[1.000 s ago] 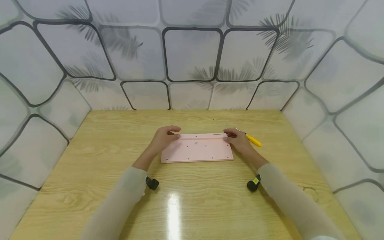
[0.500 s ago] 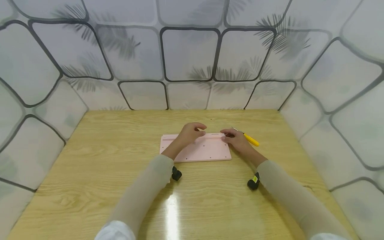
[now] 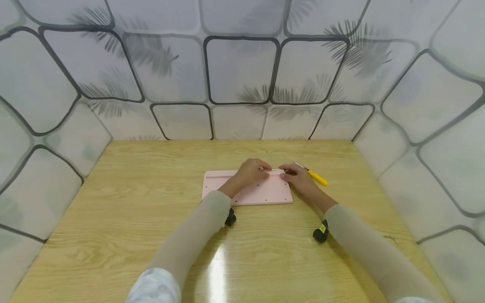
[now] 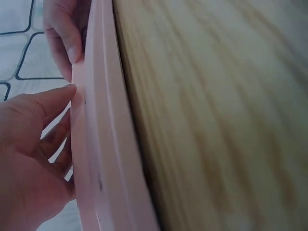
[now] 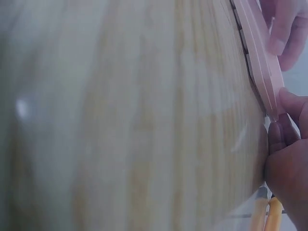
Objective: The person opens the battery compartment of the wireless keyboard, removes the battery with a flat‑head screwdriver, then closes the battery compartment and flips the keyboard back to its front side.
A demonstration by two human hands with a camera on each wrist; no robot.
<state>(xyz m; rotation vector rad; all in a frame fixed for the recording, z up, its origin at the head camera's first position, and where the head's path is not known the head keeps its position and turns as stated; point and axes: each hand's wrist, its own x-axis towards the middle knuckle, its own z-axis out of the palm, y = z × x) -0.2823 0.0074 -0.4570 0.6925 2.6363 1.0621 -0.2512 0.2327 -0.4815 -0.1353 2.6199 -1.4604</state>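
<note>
A pink keyboard (image 3: pixel 273 191) lies face down on the wooden table, its underside dotted with small dark screws or screw holes. My left hand (image 3: pixel 250 172) reaches across it and grips the far raised edge right of the middle, thumb on the near side and fingers behind, as the left wrist view shows. At the far right corner, my right hand (image 3: pixel 301 179) pinches the same edge between thumb and fingers. In the right wrist view, a row of keys shows along the lower side of the keyboard (image 5: pixel 262 57). My left forearm hides part of its left half.
A screwdriver with a yellow handle (image 3: pixel 317 177) lies just beyond my right hand, its metal shaft pointing away to the left. Patterned wall covering (image 3: pixel 242 67) encloses the wooden table (image 3: pixel 151 202) at the back and both sides.
My left hand has moved right along the keyboard's far edge, from near its left part to close beside my right hand. The right hand stays at the corner.
</note>
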